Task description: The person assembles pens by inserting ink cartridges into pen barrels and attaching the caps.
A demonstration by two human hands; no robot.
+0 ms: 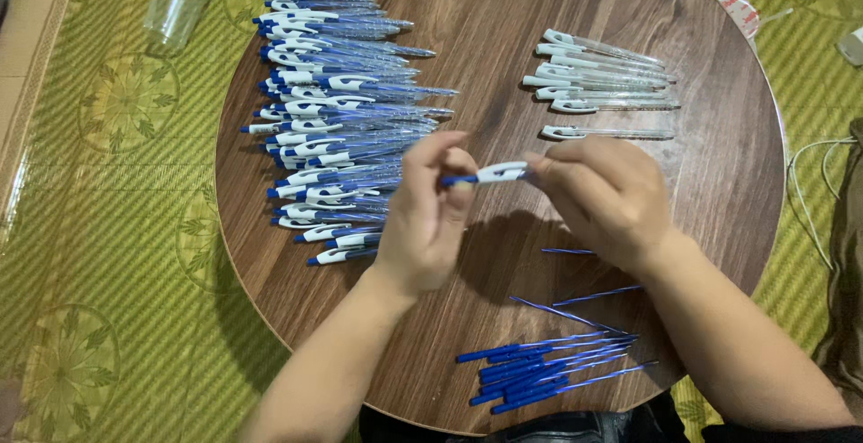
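At bench centre, left hand and right hand both pinch one blue-and-white pen, held level between them, fingers closed on its ends. Sorted by kind: finished pens at 10 o'clock, clear barrels at 2, blue refills at 6.
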